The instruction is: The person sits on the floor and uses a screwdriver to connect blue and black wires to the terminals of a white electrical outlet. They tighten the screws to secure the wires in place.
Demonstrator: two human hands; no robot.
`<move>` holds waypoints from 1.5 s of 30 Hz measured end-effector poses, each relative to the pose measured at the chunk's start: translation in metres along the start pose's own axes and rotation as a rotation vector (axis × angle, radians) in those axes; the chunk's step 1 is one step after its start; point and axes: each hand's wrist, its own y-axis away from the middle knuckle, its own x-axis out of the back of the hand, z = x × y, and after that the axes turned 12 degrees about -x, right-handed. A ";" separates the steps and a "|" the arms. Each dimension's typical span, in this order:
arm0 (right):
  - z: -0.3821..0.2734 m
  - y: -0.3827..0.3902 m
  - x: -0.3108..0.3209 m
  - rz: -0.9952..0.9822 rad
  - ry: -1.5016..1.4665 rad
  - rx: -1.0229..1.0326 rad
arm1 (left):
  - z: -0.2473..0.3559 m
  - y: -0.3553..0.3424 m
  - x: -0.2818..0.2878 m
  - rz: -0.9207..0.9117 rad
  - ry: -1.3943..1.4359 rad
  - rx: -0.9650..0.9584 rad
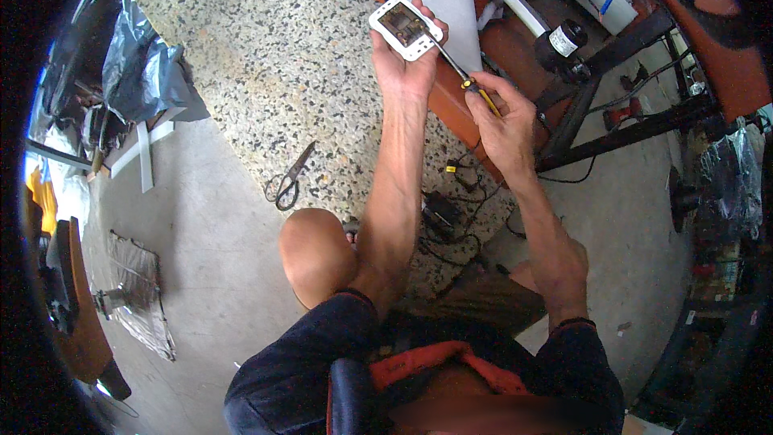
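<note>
My left hand [407, 72] is closed around a small white-framed device [416, 47], its palm underneath and its fingers along the far right edge. Inside the white frame a dark area with what looks like circuitry faces up. Between the fingers of my right hand [506, 123] is a screwdriver [485, 100] with a yellow and black handle. Its metal shaft slants up to the left, and the tip reaches the device's right side; exactly what it touches is too small to tell. Both hands are held up above the speckled stone slab [241, 56].
Scissors [291, 177] lie on the slab at its left edge. A black adapter with tangled cables [441, 213] rests near my left forearm. At the right stand an orange panel [515, 72] and a dark metal frame with a black cylindrical part [564, 39]. Silvery plastic sheeting [145, 72] hangs at far left.
</note>
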 end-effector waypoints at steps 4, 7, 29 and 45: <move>0.001 -0.001 0.002 0.049 0.067 0.082 | -0.003 0.000 0.001 -0.064 -0.016 0.016; 0.000 0.000 0.004 0.080 0.151 0.118 | -0.005 -0.001 0.001 -0.062 -0.053 0.019; -0.011 0.004 0.000 0.158 0.304 0.260 | -0.006 0.000 0.001 -0.066 0.002 0.032; -0.017 0.010 -0.005 0.253 0.339 0.289 | -0.007 -0.001 0.006 -0.038 0.038 0.048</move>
